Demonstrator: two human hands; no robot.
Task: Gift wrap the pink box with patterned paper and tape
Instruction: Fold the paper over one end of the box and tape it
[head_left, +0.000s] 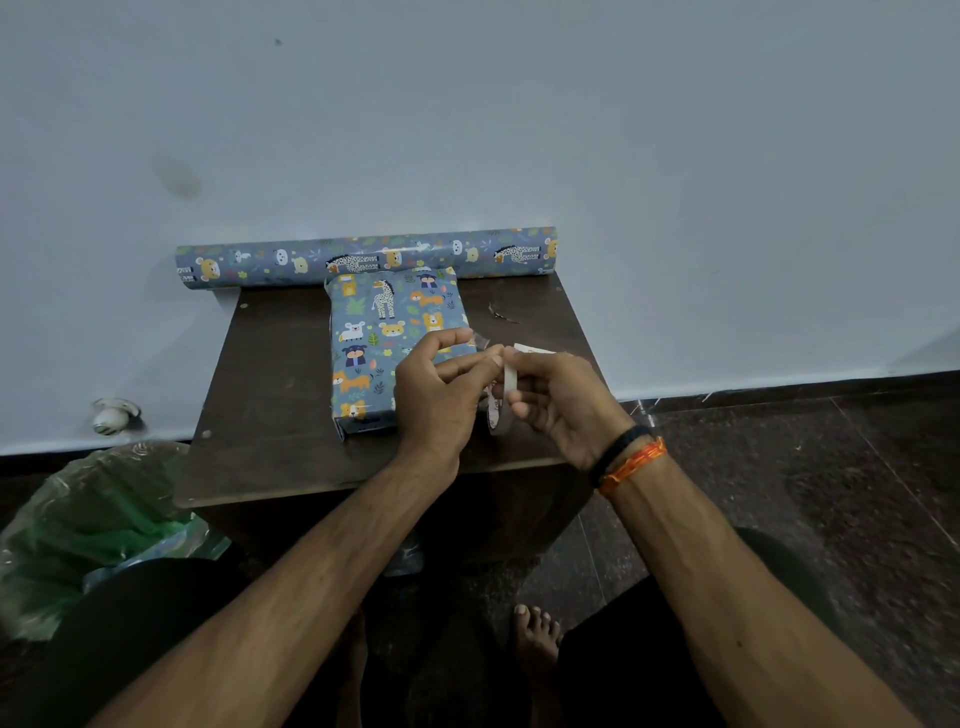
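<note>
A box (387, 343) covered in blue animal-patterned paper lies flat on the small dark wooden table (270, 395); no pink shows. Just right of it, above the table, my right hand (561, 405) grips a roll of clear tape (501, 400) held on edge. My left hand (441, 395) pinches the free end of the tape (483, 343) at the top of the roll, fingertips touching those of my right hand. The left hand covers the box's near right corner.
A roll of the same patterned paper (363, 257) lies along the table's back edge against the wall. A green plastic bag (88, 525) sits on the floor at left. A white slip (532, 349) lies behind my right hand. My bare feet are below the table.
</note>
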